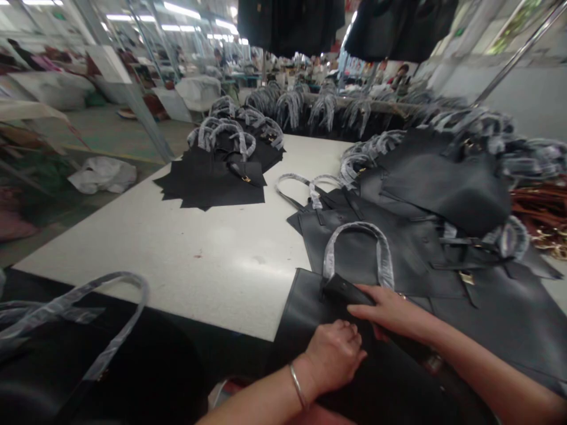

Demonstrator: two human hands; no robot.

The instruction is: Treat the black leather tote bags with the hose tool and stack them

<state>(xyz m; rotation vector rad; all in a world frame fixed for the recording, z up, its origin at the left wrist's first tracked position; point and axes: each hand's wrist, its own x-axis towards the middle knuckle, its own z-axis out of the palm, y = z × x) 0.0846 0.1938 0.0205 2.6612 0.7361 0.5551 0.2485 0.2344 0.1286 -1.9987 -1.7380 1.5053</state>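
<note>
In front of me at the table's edge is a black handbag (305, 307), its upright handle (358, 227) wrapped in clear plastic. My right hand (383, 310) grips a short black strap (343, 292) near the base of this handle, thumb on top and fingers beneath. Just below and to the left, my left hand (334, 357) is closed against the bag's front. What its curled fingers hold, if anything, is hidden. A metal bangle (297, 386) circles the left wrist.
Stacked black bag pieces (221, 183) lie on the white table (230, 248) at the far left. More black bags (447, 177) pile up on the right. Another bag's wrapped handle (119, 330) rises at lower left. Black pieces (292, 26) hang overhead. Brown straps (540, 215) lie far right.
</note>
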